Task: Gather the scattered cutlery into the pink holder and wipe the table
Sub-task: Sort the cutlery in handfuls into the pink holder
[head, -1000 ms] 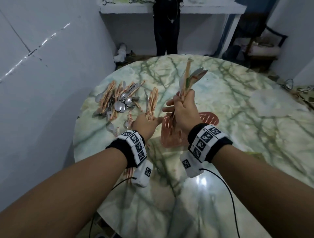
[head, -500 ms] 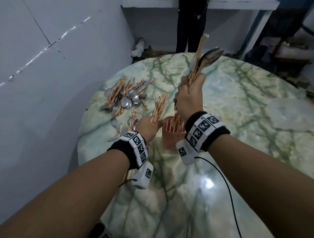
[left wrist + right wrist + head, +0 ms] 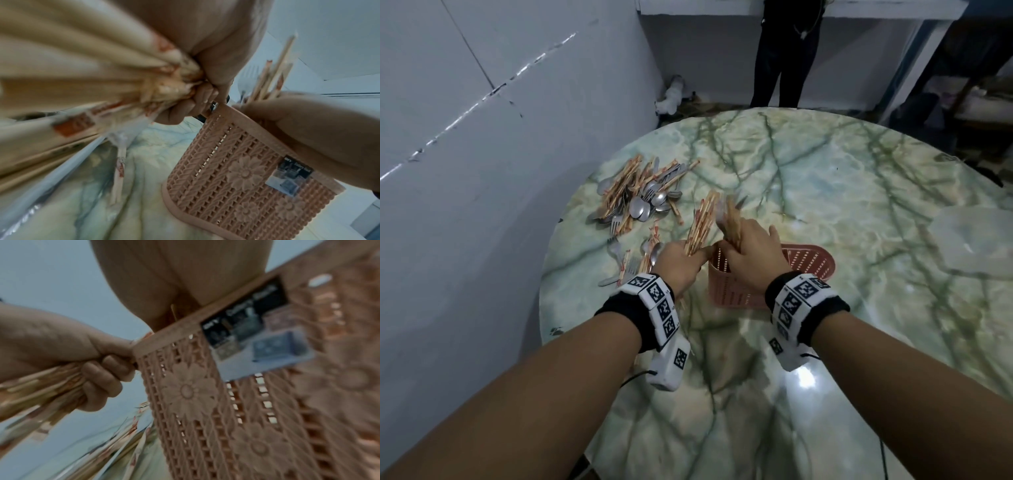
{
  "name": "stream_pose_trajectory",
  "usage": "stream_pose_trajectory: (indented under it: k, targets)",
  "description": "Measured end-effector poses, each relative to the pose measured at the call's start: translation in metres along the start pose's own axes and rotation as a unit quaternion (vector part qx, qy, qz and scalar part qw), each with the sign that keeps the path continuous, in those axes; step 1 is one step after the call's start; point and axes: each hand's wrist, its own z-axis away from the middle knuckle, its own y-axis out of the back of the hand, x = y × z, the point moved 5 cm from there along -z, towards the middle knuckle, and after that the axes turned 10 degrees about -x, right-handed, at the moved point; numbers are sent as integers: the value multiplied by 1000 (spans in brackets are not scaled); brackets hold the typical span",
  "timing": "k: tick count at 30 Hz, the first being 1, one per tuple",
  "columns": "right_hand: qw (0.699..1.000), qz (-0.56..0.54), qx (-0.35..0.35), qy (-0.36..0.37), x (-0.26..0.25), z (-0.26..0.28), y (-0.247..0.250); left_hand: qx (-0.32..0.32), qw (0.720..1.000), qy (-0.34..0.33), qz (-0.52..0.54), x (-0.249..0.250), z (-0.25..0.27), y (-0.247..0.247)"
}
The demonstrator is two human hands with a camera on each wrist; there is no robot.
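Note:
The pink lattice holder point(image 3: 736, 291) stands upright on the green marble table point(image 3: 859, 192); it also fills the wrist views point(image 3: 236, 170) point(image 3: 205, 402). My left hand point(image 3: 681, 263) grips a bundle of paper-wrapped chopsticks point(image 3: 702, 219) point(image 3: 82, 81) right against the holder's left rim. My right hand point(image 3: 750, 253) point(image 3: 308, 129) grips a bundle of chopsticks and cutlery point(image 3: 731, 219) point(image 3: 273, 78) whose lower ends are down inside the holder's left compartment. A pile of spoons, forks and wrapped chopsticks point(image 3: 640, 195) lies at the far left, with a few loose pieces point(image 3: 633, 260) nearer.
A white wall point(image 3: 482, 171) runs close along the table's left edge. A person in dark trousers point(image 3: 784, 61) stands beyond the far edge. A pale cloth-like patch point(image 3: 979, 240) lies on the table at the right.
My right hand has come down from high above the table and put its bundle's lower ends into the holder. The left hand has stayed beside the holder with its chopsticks.

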Motion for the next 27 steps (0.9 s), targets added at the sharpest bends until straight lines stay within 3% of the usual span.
stream_pose_trajectory:
  k: [6, 10, 15, 22, 27]
  targets:
    - [999, -9, 3, -32, 10, 2, 5, -10, 1000, -2, -5, 1, 2, 0]
    - [996, -44, 59, -50, 19, 8, 14, 3, 1000, -3, -26, 5, 5, 0]
    - [985, 145, -45, -82, 32, 11, 18, -2, 1000, -2, -29, 7, 8, -1]
    - [977, 177, -109, -54, 46, 13, 22, 45, 993, -34, -103, 25, 19, 8]
    - [981, 142, -118, -56, 46, 16, 17, 47, 995, -82, -7, 53, 35, 10]
